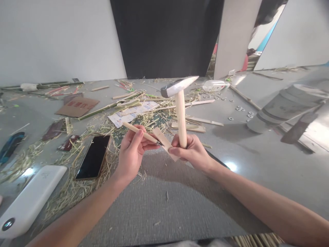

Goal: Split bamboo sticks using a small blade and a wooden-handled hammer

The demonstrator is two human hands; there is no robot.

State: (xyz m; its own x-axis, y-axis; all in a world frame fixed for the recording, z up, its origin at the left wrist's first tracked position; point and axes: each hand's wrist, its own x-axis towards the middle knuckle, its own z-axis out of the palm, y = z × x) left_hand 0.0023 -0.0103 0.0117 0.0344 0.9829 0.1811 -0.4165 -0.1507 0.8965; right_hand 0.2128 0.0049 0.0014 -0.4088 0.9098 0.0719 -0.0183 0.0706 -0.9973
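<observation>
Between the fingers of my left hand [132, 151] is a slim wood-handled carving tool [141, 133] with a dark metal tip. That tip meets, or nearly meets, a flat pale wood strip [164, 142]. My right hand [191, 151] pinches the strip's lower end between thumb and fingers. The same hand also grips a hammer [181, 116] by its wooden handle, the metal head standing up. Beyond the hands lie bamboo shavings [151, 120] and several bamboo pieces [189, 127].
A phone [94, 157] and a white power bank [33, 199] lie on the left, near a blue-black cutter [11, 147]. Cardboard [77, 106] is at the back left. A clear bottle [215, 85], several small rings [240, 108] and a grey cylinder [285, 106] are on the right.
</observation>
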